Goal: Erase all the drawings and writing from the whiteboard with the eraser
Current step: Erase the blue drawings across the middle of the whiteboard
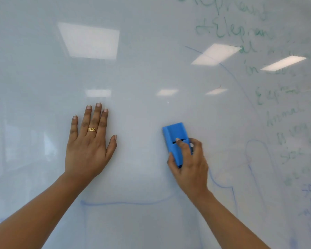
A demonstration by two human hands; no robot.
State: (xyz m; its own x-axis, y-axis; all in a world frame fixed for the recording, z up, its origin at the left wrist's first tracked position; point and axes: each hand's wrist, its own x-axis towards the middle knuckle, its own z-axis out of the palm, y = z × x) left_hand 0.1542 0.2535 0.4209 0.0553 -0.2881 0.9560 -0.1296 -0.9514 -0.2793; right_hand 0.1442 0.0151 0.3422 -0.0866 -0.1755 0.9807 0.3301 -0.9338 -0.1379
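A: Where's the eraser?

B: Blue eraser (176, 141) right of frame centre, flat against the whiteboard (142, 78). Right hand (188, 162) grips its lower half, thumb on the left edge, fingers curled over the top and right side. Upper half sticks out free.

A: Left hand?

B: Left hand (89, 144) left of centre, palm flat on the board, fingers straight and spread, holding nothing. Gold ring (92, 129) on one finger. Well apart from the eraser.

A: Open room?

B: Whole upper left and centre of the frame is unmarked, only ceiling light reflections (90, 40). Green writing (241, 31) runs down the right edge, smeared in places. Blue line drawing (228, 72) curves from upper right down past the eraser's right. Blue horizontal line (126, 203) low in frame, between the forearms. No board edge visible.
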